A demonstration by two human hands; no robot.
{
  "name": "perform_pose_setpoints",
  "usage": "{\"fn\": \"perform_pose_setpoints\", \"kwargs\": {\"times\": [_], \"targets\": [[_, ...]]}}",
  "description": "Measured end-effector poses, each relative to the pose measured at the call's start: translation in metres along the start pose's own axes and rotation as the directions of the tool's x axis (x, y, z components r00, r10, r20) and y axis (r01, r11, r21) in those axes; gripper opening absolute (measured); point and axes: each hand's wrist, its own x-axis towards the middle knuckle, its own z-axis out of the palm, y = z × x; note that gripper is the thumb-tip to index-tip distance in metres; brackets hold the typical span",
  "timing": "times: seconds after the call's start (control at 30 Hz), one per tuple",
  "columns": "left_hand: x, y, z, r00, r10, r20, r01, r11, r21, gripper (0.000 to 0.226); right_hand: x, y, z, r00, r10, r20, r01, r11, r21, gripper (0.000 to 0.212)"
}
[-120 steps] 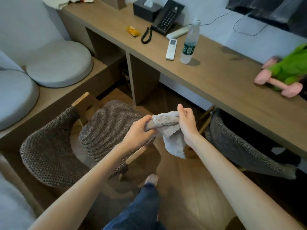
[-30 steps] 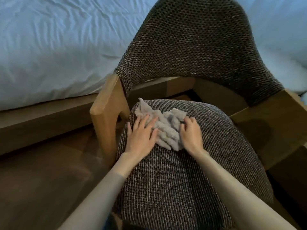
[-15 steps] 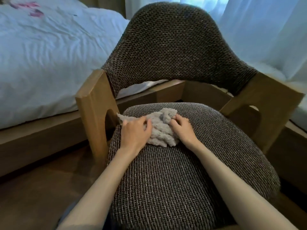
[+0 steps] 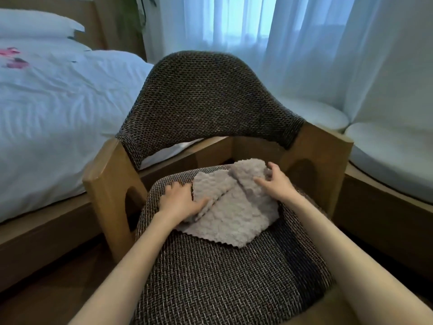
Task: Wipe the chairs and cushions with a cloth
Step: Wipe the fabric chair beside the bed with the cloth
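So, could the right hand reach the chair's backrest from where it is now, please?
Probably yes: the right hand grips the cloth at the rear of the seat, the backrest rises right behind it, and nothing stands between them.

With the cloth as the dial's centre: it lies on the rear half of the chair seat. The left hand rests at its nine o'clock edge, partly on the seat, and the right hand on its one o'clock corner. The backrest stands at twelve, the left armrest at nine and the right armrest at two. The bed lies beyond at ten. The near cushion lies past the right armrest at two, and the far cushion at one, before the curtain
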Motion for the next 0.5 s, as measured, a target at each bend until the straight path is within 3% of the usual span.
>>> {"fn": "perform_pose_setpoints", "kwargs": {"times": [0.2, 0.33, 0.4, 0.47, 0.5], "targets": [[0.014, 0.002, 0.012, 0.994, -0.065, 0.091, 0.076, 0.989, -0.125, 0.08, -0.013, 0.034, 0.007, 0.965, 0.257, 0.056, -0.241, 0.95, -0.2, 0.09], [0.018, 0.003, 0.013, 0.963, -0.147, 0.227, 0.155, 0.988, -0.015, 0.107, -0.015, 0.034, 0.012, 0.95, 0.303, 0.072, -0.286, 0.941, -0.181, 0.066], [0.016, -0.002, 0.013, 0.962, -0.142, 0.235, 0.147, 0.989, -0.007, 0.091, -0.016, 0.032, 0.01, 0.956, 0.28, 0.086, -0.271, 0.958, -0.096, 0.046], [0.014, -0.01, 0.01, 0.976, -0.088, 0.201, 0.129, 0.971, -0.201, 0.055, -0.018, 0.028, 0.007, 0.967, 0.24, 0.089, -0.248, 0.964, 0.097, 0.034], [0.012, -0.013, 0.009, 0.982, -0.055, 0.179, 0.116, 0.93, -0.349, 0.046, -0.02, 0.026, 0.006, 0.974, 0.212, 0.073, -0.223, 0.955, 0.195, 0.04]]}}
